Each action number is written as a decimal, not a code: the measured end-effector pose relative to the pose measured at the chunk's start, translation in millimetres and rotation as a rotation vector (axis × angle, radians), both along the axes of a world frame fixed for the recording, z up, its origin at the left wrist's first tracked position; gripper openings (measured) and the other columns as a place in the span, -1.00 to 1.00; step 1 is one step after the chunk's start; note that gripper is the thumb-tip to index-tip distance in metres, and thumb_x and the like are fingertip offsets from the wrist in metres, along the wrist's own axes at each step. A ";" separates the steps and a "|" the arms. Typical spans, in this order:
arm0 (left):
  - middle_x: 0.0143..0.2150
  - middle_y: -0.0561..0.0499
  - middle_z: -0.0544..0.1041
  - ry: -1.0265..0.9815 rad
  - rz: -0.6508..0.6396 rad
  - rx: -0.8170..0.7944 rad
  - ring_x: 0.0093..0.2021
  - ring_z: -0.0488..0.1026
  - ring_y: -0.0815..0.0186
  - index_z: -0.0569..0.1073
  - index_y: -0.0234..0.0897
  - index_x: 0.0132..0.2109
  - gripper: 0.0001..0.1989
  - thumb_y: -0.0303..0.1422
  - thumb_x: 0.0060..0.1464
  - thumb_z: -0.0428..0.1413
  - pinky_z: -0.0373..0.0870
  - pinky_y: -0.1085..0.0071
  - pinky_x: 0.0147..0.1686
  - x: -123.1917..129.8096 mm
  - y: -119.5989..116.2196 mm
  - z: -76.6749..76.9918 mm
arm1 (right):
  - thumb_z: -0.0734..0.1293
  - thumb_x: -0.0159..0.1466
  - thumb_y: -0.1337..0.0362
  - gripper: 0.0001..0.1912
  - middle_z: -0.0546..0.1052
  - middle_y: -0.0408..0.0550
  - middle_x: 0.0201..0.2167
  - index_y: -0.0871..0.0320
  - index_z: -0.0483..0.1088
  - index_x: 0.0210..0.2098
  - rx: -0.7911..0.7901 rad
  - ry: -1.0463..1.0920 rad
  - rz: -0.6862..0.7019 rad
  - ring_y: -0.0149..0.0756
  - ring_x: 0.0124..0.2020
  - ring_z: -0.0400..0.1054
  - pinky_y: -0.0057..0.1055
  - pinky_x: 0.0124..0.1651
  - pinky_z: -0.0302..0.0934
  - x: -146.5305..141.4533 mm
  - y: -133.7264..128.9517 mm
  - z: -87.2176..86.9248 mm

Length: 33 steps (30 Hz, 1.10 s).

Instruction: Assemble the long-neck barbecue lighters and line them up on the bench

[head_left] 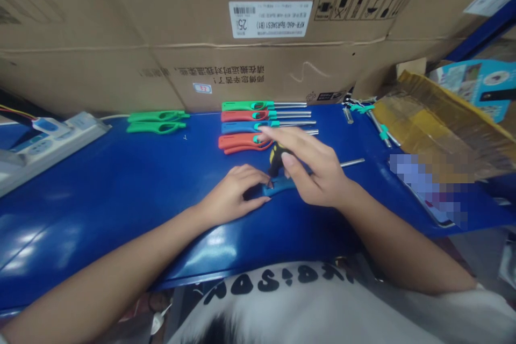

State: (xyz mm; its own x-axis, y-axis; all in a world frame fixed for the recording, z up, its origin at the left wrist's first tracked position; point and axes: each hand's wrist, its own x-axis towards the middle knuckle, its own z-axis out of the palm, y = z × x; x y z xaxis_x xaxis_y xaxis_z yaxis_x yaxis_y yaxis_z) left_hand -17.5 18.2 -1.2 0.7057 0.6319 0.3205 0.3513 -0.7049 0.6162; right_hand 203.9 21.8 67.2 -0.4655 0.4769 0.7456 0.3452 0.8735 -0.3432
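1. Head view, writing: the big cardboard box carries a white label, upside down, reading "KFR-46G/BpR3AES1 (B1)" and "25", with a barcode. Handling symbols are printed beside it; below are upside-down Chinese lines, one reading "师傅您辛苦了!". Dark lettering crosses the light shirt, only partly legible.
2. Head view, containers: the contents of the big cardboard box are hidden, as are those of the taped brown package at right.
3. Head view, hands: the right hand pinches a black-and-yellow screwdriver between thumb and fingers, its lower end at the blue lighter lying on the blue table. The left hand has its thumb apart from its fingers, around the lighter's left end; how firmly it grips cannot be told.
4. Head view, surroundings: a row of green, red and blue lighters lies beyond the hands, two green handles to its left; a power strip lies far left.
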 end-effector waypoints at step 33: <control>-0.02 -0.05 0.58 0.006 0.015 -0.007 0.04 0.47 0.16 0.48 -0.20 -0.01 -0.79 -0.27 0.24 0.21 0.31 0.17 0.11 -0.2 0.5 -1.1 | 0.18 0.47 0.28 -0.65 0.60 -0.03 -0.10 0.13 0.40 0.18 -0.111 0.010 0.106 -0.36 -0.11 0.51 -0.40 -0.02 0.41 2.7 0.8 3.2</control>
State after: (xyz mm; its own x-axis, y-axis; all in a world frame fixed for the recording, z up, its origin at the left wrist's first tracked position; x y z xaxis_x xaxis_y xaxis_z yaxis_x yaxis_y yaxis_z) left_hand -17.6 18.7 -2.3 0.6984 0.6443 0.3118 0.3655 -0.6955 0.6186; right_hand 206.6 22.7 70.4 -0.5106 0.5054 0.6956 0.2495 0.8613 -0.4427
